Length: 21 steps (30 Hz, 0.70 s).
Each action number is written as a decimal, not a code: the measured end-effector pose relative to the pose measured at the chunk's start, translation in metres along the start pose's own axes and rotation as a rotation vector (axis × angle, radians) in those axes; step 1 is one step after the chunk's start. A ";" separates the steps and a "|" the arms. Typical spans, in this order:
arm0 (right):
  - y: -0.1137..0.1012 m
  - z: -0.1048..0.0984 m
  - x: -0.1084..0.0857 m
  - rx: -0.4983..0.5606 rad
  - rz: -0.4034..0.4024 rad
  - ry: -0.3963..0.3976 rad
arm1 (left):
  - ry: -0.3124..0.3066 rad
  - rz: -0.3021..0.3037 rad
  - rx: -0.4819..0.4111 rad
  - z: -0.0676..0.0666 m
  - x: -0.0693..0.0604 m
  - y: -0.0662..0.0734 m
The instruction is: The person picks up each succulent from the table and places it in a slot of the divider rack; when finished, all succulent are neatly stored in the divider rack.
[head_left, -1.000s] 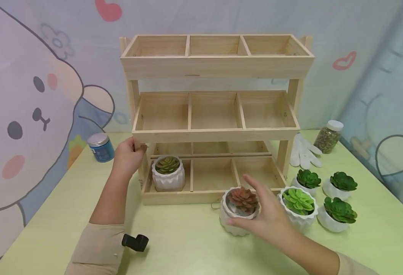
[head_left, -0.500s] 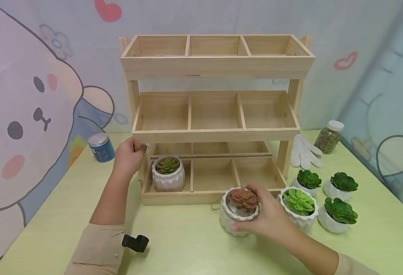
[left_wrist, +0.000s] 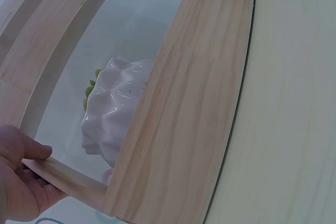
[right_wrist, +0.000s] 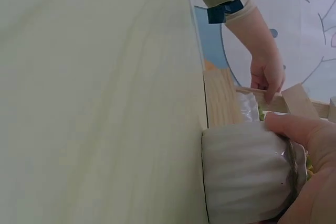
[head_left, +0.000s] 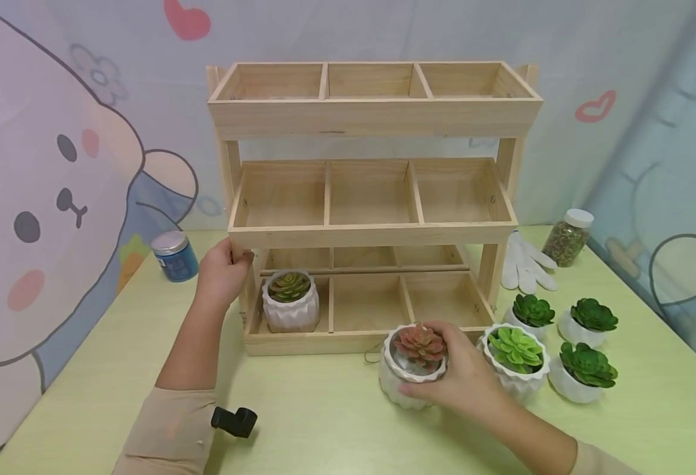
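Observation:
My left hand [head_left: 220,274] grips the left upright of a three-tier wooden shelf [head_left: 377,239]; in the left wrist view the thumb and fingers wrap round that upright [left_wrist: 73,186]. My right hand [head_left: 471,377] holds a white fluted pot [head_left: 396,386] with a reddish succulent [head_left: 420,344] in it, thumb on the near side and fingers behind the rim. This pot stands on the table in front of the shelf's bottom tier. In the right wrist view, its ribbed side [right_wrist: 244,174] faces the camera. Another white pot [head_left: 291,311] with a green succulent sits in the bottom-left compartment.
Right of my right hand stand a white pot with a bright green succulent [head_left: 515,349] and several small dark green succulents [head_left: 588,364]. Behind them lie white gloves [head_left: 526,264] and a jar with a white lid [head_left: 569,239]. A blue jar [head_left: 175,257] stands at left.
My right hand has closed in from a wide-spread thumb and fingers to a grip on the pot with the reddish succulent. The left hand and the pots have stayed in place.

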State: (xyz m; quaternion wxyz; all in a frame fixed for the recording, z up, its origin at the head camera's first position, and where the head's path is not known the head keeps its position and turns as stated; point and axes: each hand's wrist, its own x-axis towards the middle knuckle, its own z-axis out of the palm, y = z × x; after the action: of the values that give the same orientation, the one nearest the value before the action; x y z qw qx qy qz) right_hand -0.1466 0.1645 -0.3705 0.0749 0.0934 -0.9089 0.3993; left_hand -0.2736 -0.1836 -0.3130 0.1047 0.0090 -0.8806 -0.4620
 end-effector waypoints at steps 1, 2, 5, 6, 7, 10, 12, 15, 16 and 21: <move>0.000 0.001 0.000 0.012 0.009 0.001 | 0.001 -0.001 0.001 0.000 0.000 0.000; 0.000 0.001 0.001 0.028 0.018 0.000 | 0.002 0.000 0.003 0.000 -0.001 0.000; 0.000 0.003 0.001 0.062 0.033 0.005 | 0.005 0.005 0.008 0.000 -0.001 0.001; 0.000 0.003 0.002 0.069 0.032 0.008 | 0.006 0.006 0.009 0.000 -0.001 0.001; 0.000 0.004 0.002 0.074 0.030 0.011 | 0.007 0.008 0.011 0.000 -0.001 0.001; -0.001 0.003 0.003 0.071 0.014 0.013 | 0.010 0.016 0.018 0.000 -0.001 0.000; -0.003 0.002 0.004 0.072 0.002 0.010 | 0.012 0.021 0.023 0.000 0.000 0.000; -0.009 -0.002 0.006 0.087 -0.023 0.009 | 0.012 0.024 0.027 0.001 0.000 -0.001; -0.012 -0.003 0.007 0.099 -0.030 0.011 | 0.011 0.024 0.026 0.001 0.000 -0.001; -0.027 -0.010 0.013 0.170 -0.084 0.027 | 0.003 0.021 0.027 0.001 -0.001 -0.001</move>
State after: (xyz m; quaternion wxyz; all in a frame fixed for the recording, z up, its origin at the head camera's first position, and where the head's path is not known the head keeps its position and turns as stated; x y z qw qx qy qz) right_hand -0.1525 0.1528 -0.3414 0.0956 0.1319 -0.8660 0.4728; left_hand -0.2729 -0.1833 -0.3140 0.1107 0.0021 -0.8866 -0.4490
